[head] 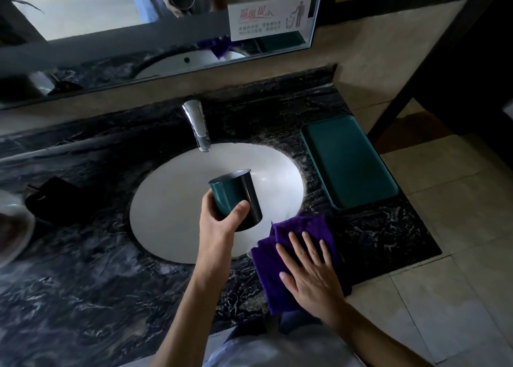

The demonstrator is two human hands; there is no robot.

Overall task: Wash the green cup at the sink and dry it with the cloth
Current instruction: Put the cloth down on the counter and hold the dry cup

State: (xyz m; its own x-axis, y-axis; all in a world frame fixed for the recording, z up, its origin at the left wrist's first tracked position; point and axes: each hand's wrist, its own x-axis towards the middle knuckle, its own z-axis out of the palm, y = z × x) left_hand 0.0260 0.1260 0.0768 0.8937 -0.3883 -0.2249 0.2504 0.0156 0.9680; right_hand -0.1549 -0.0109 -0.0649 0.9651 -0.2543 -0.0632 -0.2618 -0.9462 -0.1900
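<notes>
Green cup [234, 197] is held tilted over the white sink [172, 216], below the tap [197, 128]. Left hand [219, 222] wraps its fingers around the cup's side, thumb across the front. Right hand [311, 272] lies flat, fingers spread, on the purple cloth [266, 278] on the dark marble surface [83, 283]. A green tray [349, 161] sits beyond the cloth, a black object [52, 197] at left.

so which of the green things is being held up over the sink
The green cup, gripped in the left hand. The green tray lies flat on the counter right of the basin.
</notes>
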